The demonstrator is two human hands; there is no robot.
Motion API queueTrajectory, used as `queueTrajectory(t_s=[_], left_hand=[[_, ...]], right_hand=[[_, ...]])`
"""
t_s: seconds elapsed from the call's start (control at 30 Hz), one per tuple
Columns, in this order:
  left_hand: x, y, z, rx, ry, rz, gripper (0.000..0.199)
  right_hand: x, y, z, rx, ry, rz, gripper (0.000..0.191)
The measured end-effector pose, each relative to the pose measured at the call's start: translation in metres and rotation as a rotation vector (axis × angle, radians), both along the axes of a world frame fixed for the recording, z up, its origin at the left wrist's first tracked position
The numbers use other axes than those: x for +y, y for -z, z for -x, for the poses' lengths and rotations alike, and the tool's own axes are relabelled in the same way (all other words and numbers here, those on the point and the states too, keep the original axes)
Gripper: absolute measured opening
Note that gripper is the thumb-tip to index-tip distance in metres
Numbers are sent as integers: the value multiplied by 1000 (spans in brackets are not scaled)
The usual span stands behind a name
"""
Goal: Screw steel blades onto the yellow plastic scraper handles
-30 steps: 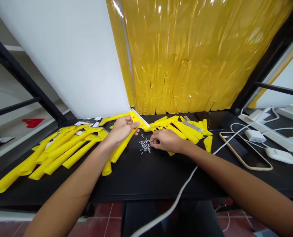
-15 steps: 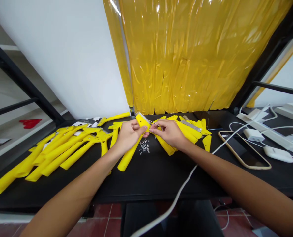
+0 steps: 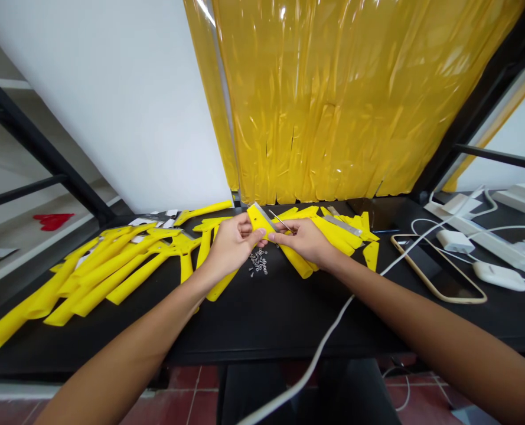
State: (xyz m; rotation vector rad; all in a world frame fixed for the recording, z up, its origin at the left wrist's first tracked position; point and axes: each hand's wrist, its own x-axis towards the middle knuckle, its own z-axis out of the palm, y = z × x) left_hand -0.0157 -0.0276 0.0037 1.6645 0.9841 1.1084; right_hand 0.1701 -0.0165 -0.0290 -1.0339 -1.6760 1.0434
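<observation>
My left hand (image 3: 235, 242) is closed on a yellow plastic piece with a metal blade (image 3: 258, 219) along its upper right edge. Small dark holes show in its face, and its wide end points up and away. My right hand (image 3: 304, 239) grips a thin metal rod (image 3: 279, 220), which sticks out past the fingers to the upper left. The right fingertips meet the yellow piece's lower right side. Just below the hands lies a small heap of screws and nuts (image 3: 258, 262) on the black table (image 3: 262, 319).
Long yellow tubular handles (image 3: 124, 265) are piled on the left, and more yellow parts with metal blades (image 3: 342, 227) at the right. Farther right lie a phone (image 3: 439, 268), white chargers (image 3: 455, 241) and a power strip. A white cable (image 3: 328, 342) crosses the front edge.
The yellow piece has turned and risen slightly in my left hand. The metal rod has swung away from it and now points up and left, with its tip free.
</observation>
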Motion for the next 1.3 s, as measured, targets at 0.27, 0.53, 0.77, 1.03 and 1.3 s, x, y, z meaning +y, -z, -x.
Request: queueTrajectory(t_s=[0.27,0.53,0.77,1.03,1.3], left_hand=[[0,2,0,-46,26,-29,23],[4,-4,5,18,98,-8,21],[-2,6,3,356,-324,-642,57],[-2,8,4,729,-68,-1115,37],[0,11,8,881,-116,-1175,27]], right_hand=[[-10,-13,1,160,-134,232,29],[-11,-12,2,257,-141,200,28],[-11,-14,0,284,1,326,34],[-8,-14,-4,416,-47,349,26],[-14,-23,-3,504,-82,469,32]])
